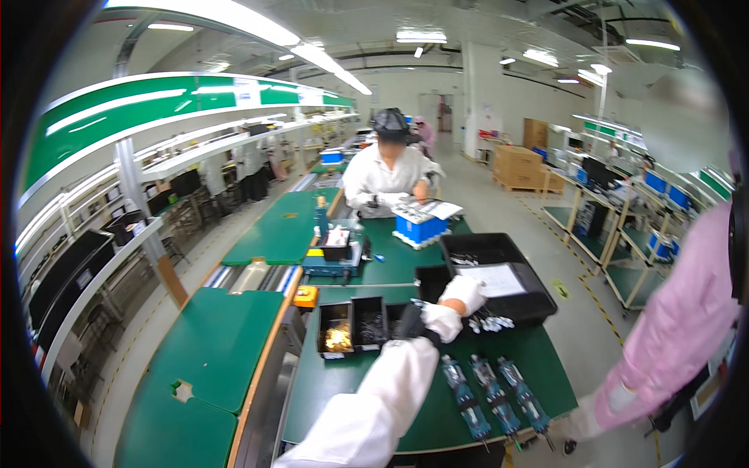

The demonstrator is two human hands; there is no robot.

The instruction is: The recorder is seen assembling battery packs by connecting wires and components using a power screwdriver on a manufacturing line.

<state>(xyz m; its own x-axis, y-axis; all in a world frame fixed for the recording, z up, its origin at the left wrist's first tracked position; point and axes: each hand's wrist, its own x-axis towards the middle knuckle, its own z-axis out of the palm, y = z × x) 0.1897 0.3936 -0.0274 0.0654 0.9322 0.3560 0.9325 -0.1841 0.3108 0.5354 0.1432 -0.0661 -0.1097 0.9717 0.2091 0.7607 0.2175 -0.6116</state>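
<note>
My left hand, in a white glove with a black band at the wrist, reaches across to the near left part of a large black tray. Its fingers look curled, and what they hold, if anything, is hidden. Beside it in the tray are a white paper sheet and a cluster of small silver-white parts. Left of my wrist stand a black bin of gold-coloured small parts and another bin with dark ones. Three teal electric screwdrivers lie nearer me. My right hand is out of view.
Across the green bench, a person in white handles papers above a blue box. A teal device and a yellow-orange box stand left. A person in pink stands close right. A conveyor line runs left.
</note>
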